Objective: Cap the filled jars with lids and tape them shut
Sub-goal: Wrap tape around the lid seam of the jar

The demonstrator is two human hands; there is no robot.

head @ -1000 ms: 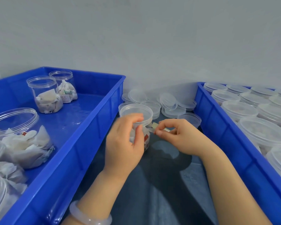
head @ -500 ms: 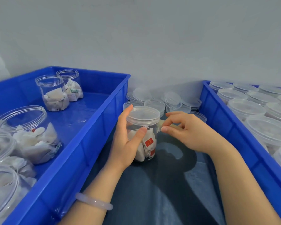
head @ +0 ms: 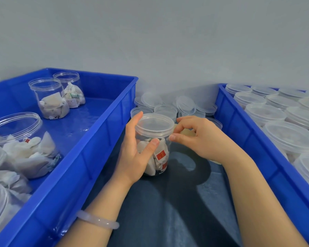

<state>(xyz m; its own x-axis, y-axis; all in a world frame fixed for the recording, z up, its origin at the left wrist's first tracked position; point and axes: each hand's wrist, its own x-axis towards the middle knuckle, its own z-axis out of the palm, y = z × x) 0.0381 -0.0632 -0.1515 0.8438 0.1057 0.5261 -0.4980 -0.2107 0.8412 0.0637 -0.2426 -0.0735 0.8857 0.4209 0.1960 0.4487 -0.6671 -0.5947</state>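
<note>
Jar (head: pixel 161 155) in left hand (head: pixel 134 152), fingers curled round it, right hand (head: pixel 203 139) fingers pinching lid (head: pixel 154 124) rim

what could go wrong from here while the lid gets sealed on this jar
The right hand pinches the lid at one rim only, so it might tilt or seat crooked before sealing.
The left hand grips the jar from one side; a sideways push could slide it on the dark surface.
Loose lids crowd close behind; a knock could scatter them.
</note>
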